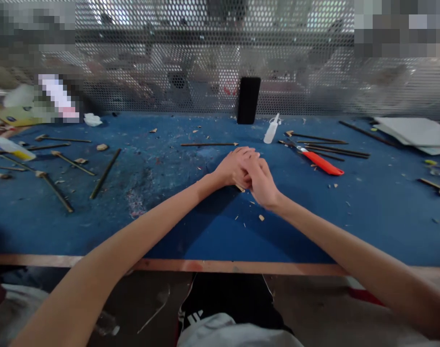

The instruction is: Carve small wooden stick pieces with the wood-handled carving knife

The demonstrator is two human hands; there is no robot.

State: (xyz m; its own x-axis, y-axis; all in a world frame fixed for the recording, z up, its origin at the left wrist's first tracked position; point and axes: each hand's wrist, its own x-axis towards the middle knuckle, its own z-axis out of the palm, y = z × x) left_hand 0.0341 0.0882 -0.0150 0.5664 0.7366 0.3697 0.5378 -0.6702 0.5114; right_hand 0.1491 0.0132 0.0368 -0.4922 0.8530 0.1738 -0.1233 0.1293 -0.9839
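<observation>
My left hand [231,166] and my right hand [264,185] are pressed together over the middle of the blue table [205,226]. The fingers of both are bent and overlap, so whatever lies between them is hidden. A pale sliver of wood [239,188] pokes out below the left hand; whether it is held I cannot tell. Just beyond the hands, a thin dark stick [209,144] lies flat. To the right are a red-handled knife [323,163] and several dark sticks [336,148]. Wood chips [261,218] are scattered close to my right hand.
A black phone [249,100] leans on the perforated metal screen [151,72], near a small white nozzle bottle [271,130]. Sticks with pale wooden ends [55,193] lie at left. White sheets [415,132] are stacked at far right. The wooden table edge [220,266] runs in front.
</observation>
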